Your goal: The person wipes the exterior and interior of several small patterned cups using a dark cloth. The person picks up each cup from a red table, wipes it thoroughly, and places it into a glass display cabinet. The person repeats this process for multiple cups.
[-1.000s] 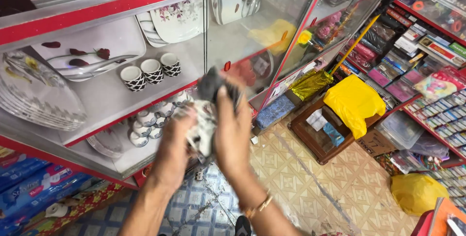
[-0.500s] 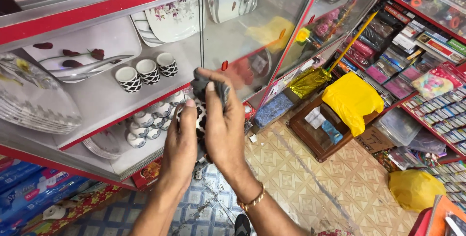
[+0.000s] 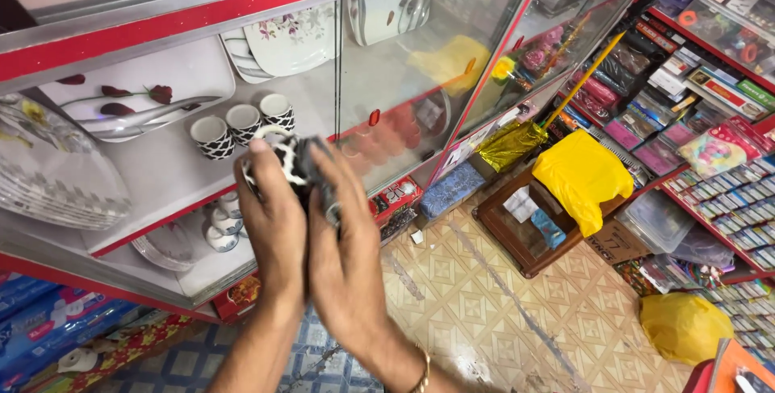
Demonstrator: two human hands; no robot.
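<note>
Both my hands are raised in front of a glass-fronted display cabinet. My left hand (image 3: 274,235) grips a black-and-white patterned cup (image 3: 284,157) from the left. My right hand (image 3: 349,260) presses a dark grey cloth (image 3: 324,193) against the cup's right side, and the two palms nearly touch. The cup is partly hidden by my fingers. Just behind it, three matching patterned cups (image 3: 242,124) stand in a row on the white cabinet shelf (image 3: 161,179).
A stack of flowered plates (image 3: 48,179) and a rose-printed tray (image 3: 137,98) fill the shelf's left. Small white cups (image 3: 219,227) sit on the lower shelf. A low wooden table (image 3: 529,239) carrying a yellow bag (image 3: 583,176) stands on the tiled floor; stocked racks (image 3: 726,175) line the right.
My hands have moved left with the cup and cloth, closer to the row of cups on the shelf. The cloth has slid from the cup's top to its right side.
</note>
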